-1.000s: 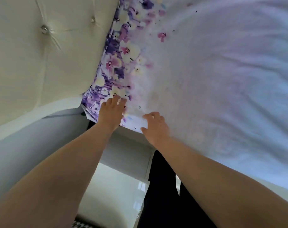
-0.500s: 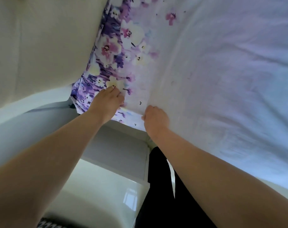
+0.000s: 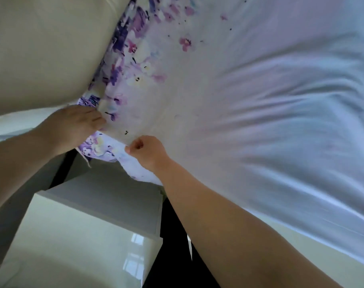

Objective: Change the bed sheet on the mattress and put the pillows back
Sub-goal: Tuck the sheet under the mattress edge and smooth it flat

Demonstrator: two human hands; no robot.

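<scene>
1. Now my left hand [image 3: 73, 126] presses flat, fingers straight, on the sheet [image 3: 249, 100] at the mattress corner, beside the headboard [image 3: 48, 48].
2. My right hand [image 3: 146, 151] is curled, pinching the sheet's edge just below that corner.
3. Floral print runs along the headboard side; a white nightstand [image 3: 83, 235] stands below.

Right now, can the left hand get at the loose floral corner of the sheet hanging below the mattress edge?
Probably yes. The left hand lies flat at the bed corner, just above the hanging floral corner. Nothing sits between them; the right hand pinches the sheet edge further along, beside it.
</scene>
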